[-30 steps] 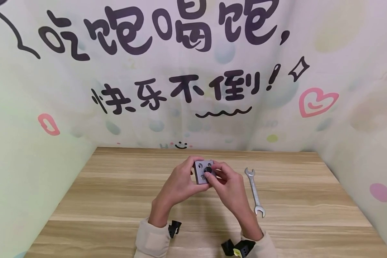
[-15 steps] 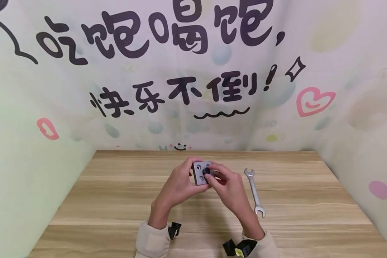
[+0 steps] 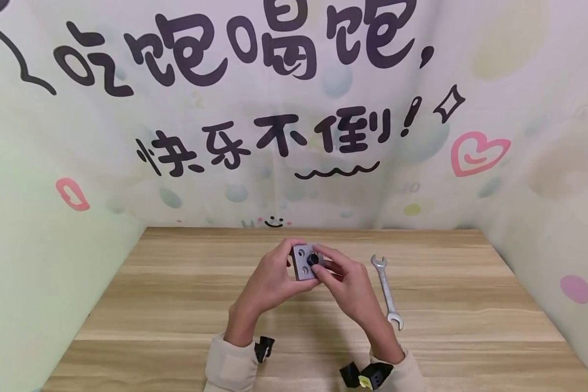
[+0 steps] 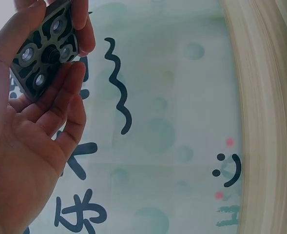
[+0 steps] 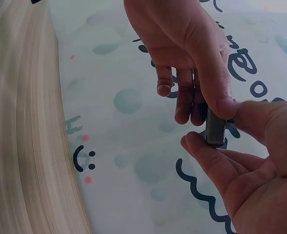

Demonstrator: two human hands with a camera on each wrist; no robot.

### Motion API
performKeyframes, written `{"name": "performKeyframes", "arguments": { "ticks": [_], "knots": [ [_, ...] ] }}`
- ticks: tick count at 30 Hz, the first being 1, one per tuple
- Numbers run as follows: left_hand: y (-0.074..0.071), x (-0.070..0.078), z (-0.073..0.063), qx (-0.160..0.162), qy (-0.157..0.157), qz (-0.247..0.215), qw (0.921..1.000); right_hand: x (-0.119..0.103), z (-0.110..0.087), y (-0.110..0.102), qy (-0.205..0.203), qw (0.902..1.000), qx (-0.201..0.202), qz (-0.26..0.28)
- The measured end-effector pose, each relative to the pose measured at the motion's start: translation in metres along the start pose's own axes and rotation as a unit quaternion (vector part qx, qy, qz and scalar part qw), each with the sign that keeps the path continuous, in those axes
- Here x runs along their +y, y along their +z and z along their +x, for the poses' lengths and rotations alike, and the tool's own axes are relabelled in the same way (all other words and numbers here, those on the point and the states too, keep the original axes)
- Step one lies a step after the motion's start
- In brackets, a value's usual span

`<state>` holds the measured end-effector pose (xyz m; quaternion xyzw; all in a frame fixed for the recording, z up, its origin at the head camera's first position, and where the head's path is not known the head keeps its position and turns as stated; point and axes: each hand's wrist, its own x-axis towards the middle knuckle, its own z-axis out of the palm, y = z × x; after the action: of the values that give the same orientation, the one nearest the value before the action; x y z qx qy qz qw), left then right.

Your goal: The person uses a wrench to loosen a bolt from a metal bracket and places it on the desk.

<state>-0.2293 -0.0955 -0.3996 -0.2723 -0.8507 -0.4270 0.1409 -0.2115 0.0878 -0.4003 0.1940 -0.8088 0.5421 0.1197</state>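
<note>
The grey plate is held above the wooden table by the left hand, clamped at its edges, while the black knob at its middle is pinched by the right hand.

A thick grey plate, squarish in outline, is held up off the table, in front of the middle of its far edge. The left hand grips it by its edges, fingers along the top and thumb below. Its front face tilts up toward the head view; two round holes show clearly left of a black round knob, which stands out near the centre, pinched between the right hand's thumb and fingers. The left wrist view shows the back: four round holes surrounding a dark ridged stub, with dark recesses between them. In the right wrist view the plate appears edge-on.
</note>
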Motion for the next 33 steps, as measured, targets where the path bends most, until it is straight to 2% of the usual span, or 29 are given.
{"name": "performKeyframes", "arguments": {
  "ticks": [5, 11, 17, 22, 33],
  "knots": [
    [-0.002, 0.001, -0.001, 0.001, -0.002, -0.004, 1.0, -0.004, -0.001, 0.002, 0.035, 0.9993, 0.002, 0.009],
    [-0.002, 0.002, -0.002, 0.001, 0.003, -0.008, 1.0, -0.006, -0.001, 0.007, 0.047, 0.9981, 0.029, 0.028],
    [0.0, 0.002, -0.002, -0.004, 0.011, -0.01, 0.9999, -0.008, -0.003, 0.011, 0.06, 0.9962, 0.057, 0.025],
    [0.0, 0.002, -0.002, -0.006, 0.009, -0.007, 0.9999, -0.009, -0.003, 0.012, 0.055, 0.9962, 0.064, 0.02],
    [-0.001, 0.002, 0.0, 0.002, 0.008, -0.006, 0.9999, -0.011, -0.001, 0.008, 0.038, 0.9978, 0.054, 0.009]
  ]
}}
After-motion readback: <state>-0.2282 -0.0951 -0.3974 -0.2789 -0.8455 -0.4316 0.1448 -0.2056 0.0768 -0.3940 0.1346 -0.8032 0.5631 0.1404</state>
